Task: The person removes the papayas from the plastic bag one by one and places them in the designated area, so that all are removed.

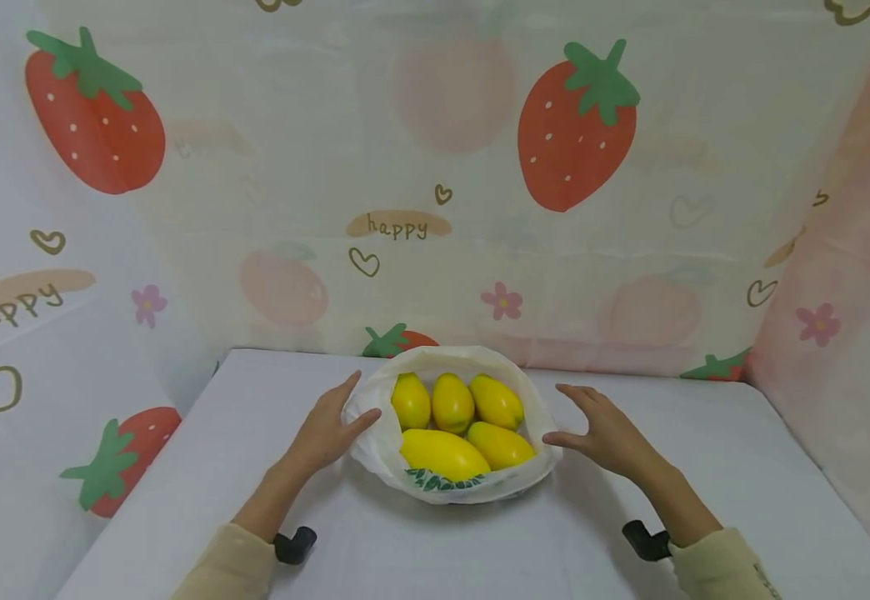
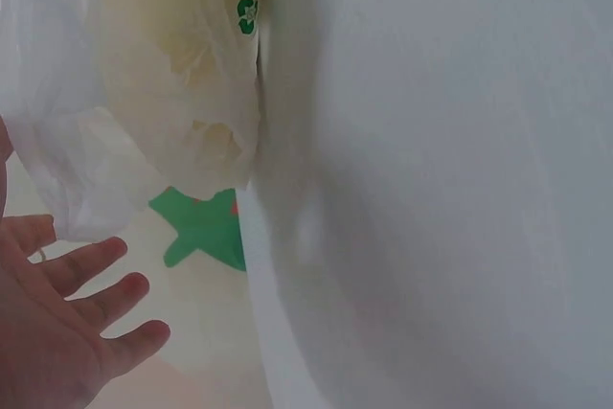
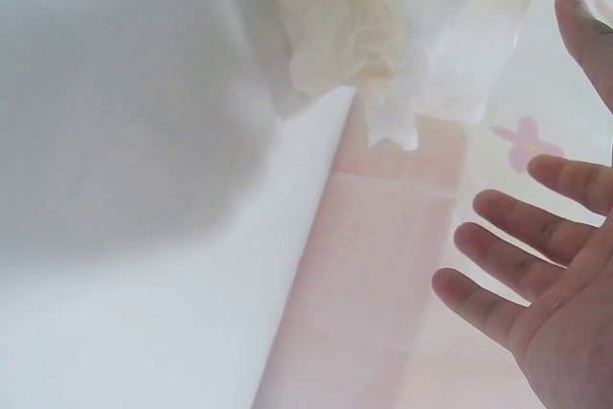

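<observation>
A white bag (image 1: 378, 460) of yellow fruit (image 1: 453, 403) sits between the hands on the table (image 1: 435, 550). The left hand (image 1: 328, 429), loosely spread, grips nothing at its rim; the right hand (image 1: 606, 429), likewise, is beside it. Unsupported, the soft rim could sag, spilling fruit.

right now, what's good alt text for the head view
An open white bag with five yellow fruits inside sits on a white table between a person's left hand and right hand. Printed strawberries decorate the backdrop.
</observation>
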Motion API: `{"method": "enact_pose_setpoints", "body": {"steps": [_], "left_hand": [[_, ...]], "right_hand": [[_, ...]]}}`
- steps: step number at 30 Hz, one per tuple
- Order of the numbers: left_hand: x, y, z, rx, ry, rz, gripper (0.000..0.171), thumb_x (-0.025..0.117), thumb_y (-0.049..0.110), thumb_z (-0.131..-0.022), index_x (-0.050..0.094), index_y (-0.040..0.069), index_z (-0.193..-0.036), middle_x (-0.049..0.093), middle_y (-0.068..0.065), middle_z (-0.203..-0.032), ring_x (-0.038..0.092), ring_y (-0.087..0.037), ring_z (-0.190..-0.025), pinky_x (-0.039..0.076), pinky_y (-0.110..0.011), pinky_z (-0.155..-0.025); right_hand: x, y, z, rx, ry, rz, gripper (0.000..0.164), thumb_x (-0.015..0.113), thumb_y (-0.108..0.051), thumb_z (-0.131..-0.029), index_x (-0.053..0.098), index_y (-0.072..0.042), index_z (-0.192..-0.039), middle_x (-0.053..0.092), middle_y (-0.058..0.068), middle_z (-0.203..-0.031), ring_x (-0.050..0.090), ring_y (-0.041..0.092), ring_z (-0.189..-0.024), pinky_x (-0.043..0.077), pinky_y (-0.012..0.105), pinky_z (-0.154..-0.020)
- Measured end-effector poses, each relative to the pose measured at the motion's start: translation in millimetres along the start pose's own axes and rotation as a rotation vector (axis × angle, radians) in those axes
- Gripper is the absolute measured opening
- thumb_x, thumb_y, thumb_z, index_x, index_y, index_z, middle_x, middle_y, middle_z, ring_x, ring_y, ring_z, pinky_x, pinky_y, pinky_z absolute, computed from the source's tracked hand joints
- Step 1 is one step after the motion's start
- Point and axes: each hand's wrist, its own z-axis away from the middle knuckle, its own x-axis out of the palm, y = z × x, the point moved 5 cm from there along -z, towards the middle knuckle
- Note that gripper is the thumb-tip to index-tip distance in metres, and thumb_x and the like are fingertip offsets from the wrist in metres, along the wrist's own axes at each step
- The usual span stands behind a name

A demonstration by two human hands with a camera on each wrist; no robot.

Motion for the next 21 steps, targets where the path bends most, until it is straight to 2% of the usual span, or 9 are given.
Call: {"method": "enact_pose_setpoints", "body": {"steps": [5,11,21], "left_hand": [[2.8,2.1,-0.5,0.013,0.010,0.005,0.082,0.058,0.052,-0.092,0.023,0.014,-0.156,0.032,-0.019,-0.157,0.031,-0.040,-0.143,0.031,-0.060,-0.113],[4.8,1.7,-2.7,0.036,0.017,0.003,0.082,0.059,0.050,-0.092,0.023,0.013,-0.155,0.033,-0.019,-0.157,0.032,-0.039,-0.143,0.031,-0.059,-0.113],[8.7,4.6,-7.1,0.036,0.014,0.019,0.081,0.058,0.050,-0.093,0.024,0.012,-0.155,0.034,-0.019,-0.156,0.033,-0.040,-0.143,0.033,-0.059,-0.112]], "right_hand": [[0,-6,-1,-0.008,-0.001,-0.027,0.084,0.074,-0.050,-0.081,0.042,-0.008,-0.146,0.045,0.024,-0.146,0.042,0.046,-0.132,0.041,0.065,-0.102],[2,-12,-6,-0.062,0.023,-0.057,0.083,0.075,-0.050,-0.079,0.045,-0.007,-0.143,0.050,0.020,-0.143,0.047,0.043,-0.129,0.042,0.064,-0.102],[8,-32,-14,-0.131,-0.023,-0.095,0.082,0.074,-0.051,-0.080,0.045,-0.008,-0.144,0.050,0.019,-0.144,0.048,0.040,-0.129,0.042,0.061,-0.104]]}}
